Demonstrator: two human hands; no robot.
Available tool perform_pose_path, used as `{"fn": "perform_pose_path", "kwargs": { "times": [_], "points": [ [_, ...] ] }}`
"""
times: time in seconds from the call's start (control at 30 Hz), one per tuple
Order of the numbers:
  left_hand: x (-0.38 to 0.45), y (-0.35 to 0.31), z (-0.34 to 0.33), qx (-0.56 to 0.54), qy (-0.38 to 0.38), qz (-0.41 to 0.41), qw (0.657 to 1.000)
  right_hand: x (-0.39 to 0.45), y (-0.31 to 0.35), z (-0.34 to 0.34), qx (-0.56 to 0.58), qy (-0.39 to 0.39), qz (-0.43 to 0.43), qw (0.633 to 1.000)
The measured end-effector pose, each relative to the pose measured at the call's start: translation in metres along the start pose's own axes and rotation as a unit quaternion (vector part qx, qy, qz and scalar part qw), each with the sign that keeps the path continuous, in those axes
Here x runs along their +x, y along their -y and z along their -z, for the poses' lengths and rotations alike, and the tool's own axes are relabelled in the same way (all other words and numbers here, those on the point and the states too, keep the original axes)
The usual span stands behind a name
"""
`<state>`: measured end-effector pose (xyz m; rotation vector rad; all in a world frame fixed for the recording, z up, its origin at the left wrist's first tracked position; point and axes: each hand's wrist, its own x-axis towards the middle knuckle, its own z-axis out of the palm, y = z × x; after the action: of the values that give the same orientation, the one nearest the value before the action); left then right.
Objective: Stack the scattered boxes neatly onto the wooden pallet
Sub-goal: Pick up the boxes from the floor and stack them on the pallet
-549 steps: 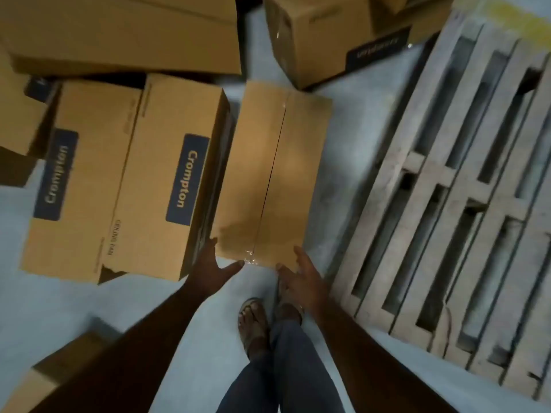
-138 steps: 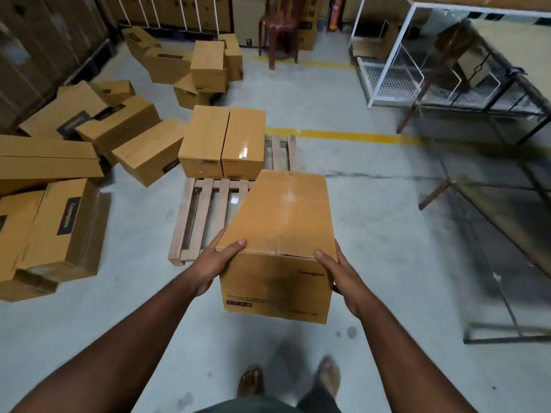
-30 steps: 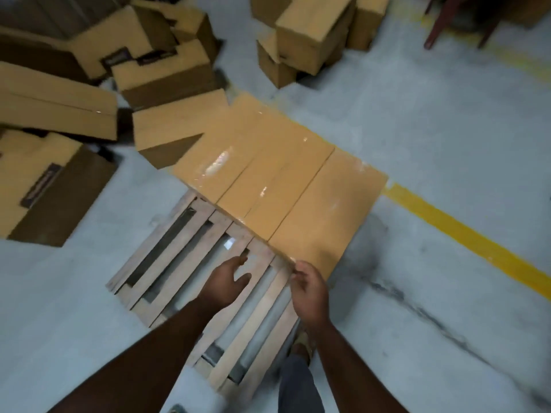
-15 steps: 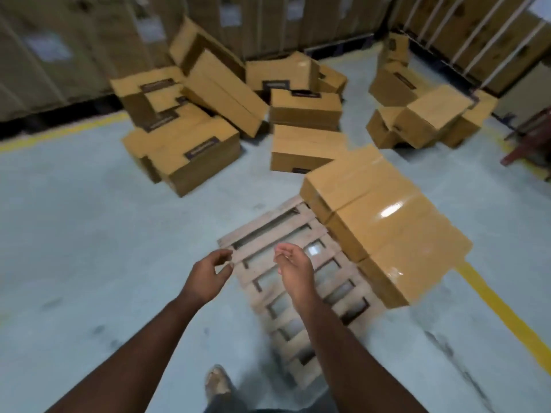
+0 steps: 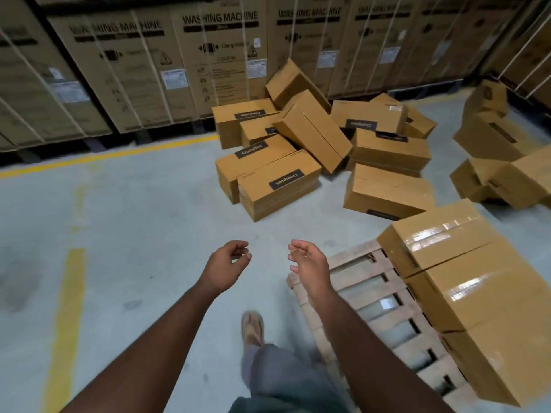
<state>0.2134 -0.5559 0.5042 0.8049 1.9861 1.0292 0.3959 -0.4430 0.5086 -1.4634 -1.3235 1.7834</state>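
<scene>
Warehouse floor, three boxes point(image 5: 465, 281) crosswise on pallet point(image 5: 366, 281), both hands point(image 5: 229, 263) empty, loosely curled.

The scattered boxes point(image 5: 278, 181) are tan cardboard with dark labels lettered in white. The wooden pallet point(image 5: 372, 299) is pale grey-brown. Yellow lines point(image 5: 64, 317) stripe the grey floor point(image 5: 134, 210).

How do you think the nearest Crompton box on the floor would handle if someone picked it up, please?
The nearest Crompton box looks stiff: its edges are square and undented. Being long, it probably needs both hands, one at each end. It lies flat on the floor, so it should not roll or tip.
</scene>
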Motion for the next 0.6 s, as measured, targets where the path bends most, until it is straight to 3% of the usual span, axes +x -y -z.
{"fn": "perform_pose_path", "kwargs": {
  "times": [0.17, 0.33, 0.6],
  "points": [
    [0.115, 0.012, 0.065, 0.02, 0.013, 0.006, 1.0, 0.1, 0.021, -0.087, -0.017, -0.003, -0.024, 1.0],
    [0.215, 0.0, 0.131, 0.017, 0.003, 0.009, 1.0, 0.185, 0.075, -0.168, -0.047, 0.042, -0.036, 0.997],
    [0.383, -0.006, 0.186, 0.016, 0.067, 0.047, 0.997, 0.308, 0.138, -0.239, -0.061, -0.012, -0.058, 0.996]
  ]
}}
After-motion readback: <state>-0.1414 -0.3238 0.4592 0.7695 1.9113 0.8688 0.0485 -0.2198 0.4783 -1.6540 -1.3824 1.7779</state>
